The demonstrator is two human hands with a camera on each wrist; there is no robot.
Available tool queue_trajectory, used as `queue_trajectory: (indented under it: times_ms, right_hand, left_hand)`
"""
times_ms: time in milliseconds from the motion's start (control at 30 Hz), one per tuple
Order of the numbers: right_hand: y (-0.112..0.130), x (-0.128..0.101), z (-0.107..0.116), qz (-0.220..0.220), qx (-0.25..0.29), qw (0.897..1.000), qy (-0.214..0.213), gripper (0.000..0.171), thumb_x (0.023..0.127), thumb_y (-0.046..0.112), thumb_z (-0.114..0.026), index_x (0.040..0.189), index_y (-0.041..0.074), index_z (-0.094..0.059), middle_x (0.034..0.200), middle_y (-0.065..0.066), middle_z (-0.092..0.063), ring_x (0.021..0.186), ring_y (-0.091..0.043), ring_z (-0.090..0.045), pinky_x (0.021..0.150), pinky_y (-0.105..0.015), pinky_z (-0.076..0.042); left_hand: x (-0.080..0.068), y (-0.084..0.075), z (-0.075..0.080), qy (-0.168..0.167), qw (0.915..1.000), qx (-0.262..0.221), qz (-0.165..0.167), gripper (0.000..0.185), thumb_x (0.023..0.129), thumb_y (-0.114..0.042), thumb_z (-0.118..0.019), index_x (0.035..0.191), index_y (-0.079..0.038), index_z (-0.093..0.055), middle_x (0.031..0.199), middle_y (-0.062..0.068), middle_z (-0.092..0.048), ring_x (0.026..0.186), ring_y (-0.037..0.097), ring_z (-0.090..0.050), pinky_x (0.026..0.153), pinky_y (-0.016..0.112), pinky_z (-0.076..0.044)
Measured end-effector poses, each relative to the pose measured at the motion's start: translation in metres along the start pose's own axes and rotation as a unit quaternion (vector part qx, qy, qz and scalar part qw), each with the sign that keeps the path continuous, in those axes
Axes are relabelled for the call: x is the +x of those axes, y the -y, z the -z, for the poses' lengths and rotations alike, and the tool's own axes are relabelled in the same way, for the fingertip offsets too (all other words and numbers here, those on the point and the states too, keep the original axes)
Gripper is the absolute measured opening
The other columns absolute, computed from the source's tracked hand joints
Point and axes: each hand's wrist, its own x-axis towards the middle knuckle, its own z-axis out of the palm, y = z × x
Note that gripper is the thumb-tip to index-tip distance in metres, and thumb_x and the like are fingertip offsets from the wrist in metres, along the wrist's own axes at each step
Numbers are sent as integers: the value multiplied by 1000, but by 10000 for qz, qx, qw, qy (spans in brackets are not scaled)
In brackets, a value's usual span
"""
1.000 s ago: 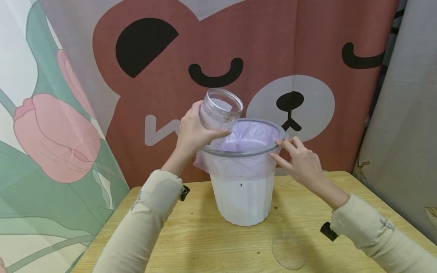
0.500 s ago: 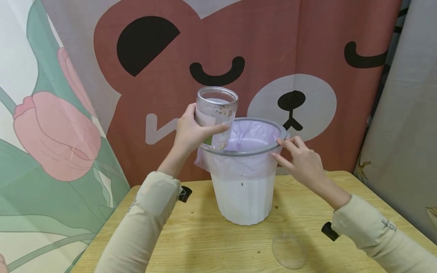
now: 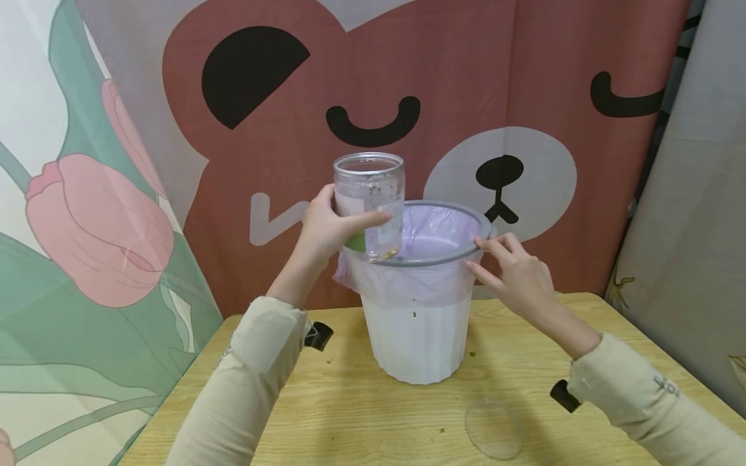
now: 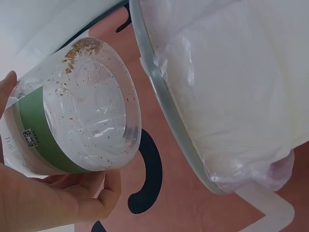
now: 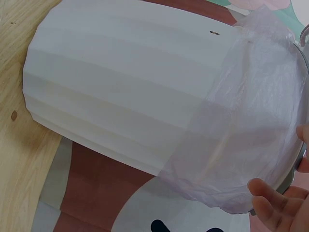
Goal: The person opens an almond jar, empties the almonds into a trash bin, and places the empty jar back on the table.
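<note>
My left hand (image 3: 329,226) grips a clear plastic jar (image 3: 384,194) around its side, upright with its open mouth up, at the left rim of a trash can (image 3: 419,336). In the left wrist view the jar (image 4: 104,104) shows brown crumbs stuck in its bottom and a label with a green band. The white trash can has a grey rim and a pale purple bag (image 3: 440,226) folded over it. My right hand (image 3: 519,275) holds the can's right rim between thumb and fingers; in the right wrist view its fingertips (image 5: 263,193) lie by the rim.
A clear round lid (image 3: 494,428) lies flat on the wooden table (image 3: 291,401), right of the can's base. A few brown crumbs dot the tabletop and the can's outside. A printed bear curtain (image 3: 262,162) hangs close behind.
The jar has turned from tilted over the can to upright and shifted slightly left in my left hand. My right hand has stayed at the rim.
</note>
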Motion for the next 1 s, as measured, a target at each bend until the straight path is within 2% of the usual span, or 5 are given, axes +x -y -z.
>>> queue_trajectory:
  times_ms: [167, 700, 1000]
  right_hand:
    - [0, 0, 0, 14, 2, 10000, -17, 41, 76, 22, -70, 112, 6, -61, 90, -15, -52, 42, -10, -34, 32, -22, -25]
    - [-1, 0, -1, 68, -2, 10000, -55, 42, 75, 22, -71, 113, 6, -61, 91, -15, -52, 42, -10, -34, 33, -22, -25]
    - [-1, 0, -1, 12, 24, 10000, 17, 42, 74, 19, -72, 113, 6, -60, 91, -15, -51, 43, -10, -34, 32, -22, -26]
  left_hand:
    - [-3, -1, 0, 68, 9998, -202, 54, 64, 66, -27, -79, 117, -10, -45, 103, 4, -56, 90, 19, -54, 77, 34, -45]
    - [-6, 2, -3, 159, 9996, -217, 99, 66, 66, -25, -78, 120, -9, -43, 106, 4, -54, 93, 19, -52, 79, 35, -45]
    - [-5, 6, -7, 150, 9989, -429, 71, 64, 65, -24, -80, 118, -10, -45, 103, 4, -55, 91, 19, -53, 78, 34, -45]
